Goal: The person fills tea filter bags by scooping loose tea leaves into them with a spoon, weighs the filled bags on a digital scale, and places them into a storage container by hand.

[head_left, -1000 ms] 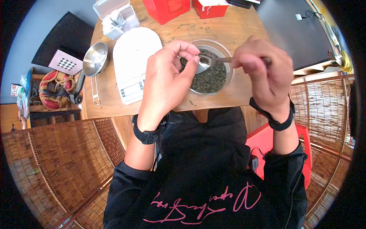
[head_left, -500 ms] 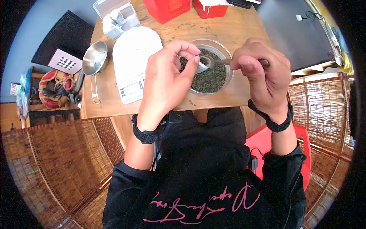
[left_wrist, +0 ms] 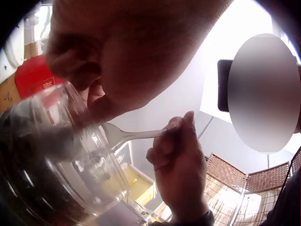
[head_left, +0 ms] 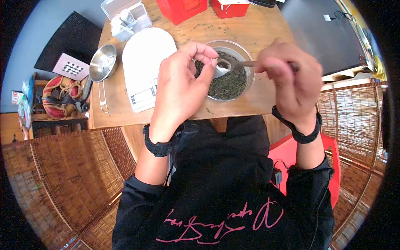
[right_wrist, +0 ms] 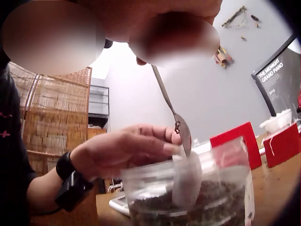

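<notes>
The left hand [head_left: 182,85] pinches a small white pouch [head_left: 221,71] between thumb and fingers, over a clear round jar [head_left: 251,79] of dark dried leaves [head_left: 228,86]. In the right hand [head_left: 291,77] is the handle of a metal spoon [head_left: 239,64]; its bowl is at the pouch's mouth. In the right wrist view the spoon [right_wrist: 182,129] points down into the top of the pouch [right_wrist: 187,181], with a few dark bits clinging to it. The pouch hangs in front of or inside the jar; which, I cannot tell.
A white scale [head_left: 148,54] lies left of the jar, with a steel pan [head_left: 103,62] beyond it. An open plastic box [head_left: 139,24] holds white items at the back left. Red boxes [head_left: 181,9] stand at the table's back. A red stool or chair [head_left: 329,156] is below right.
The right hand dips slightly and then rises back to the right, and the spoon's handle shifts with it. The left hand keeps its pinch on the pouch, almost still.
</notes>
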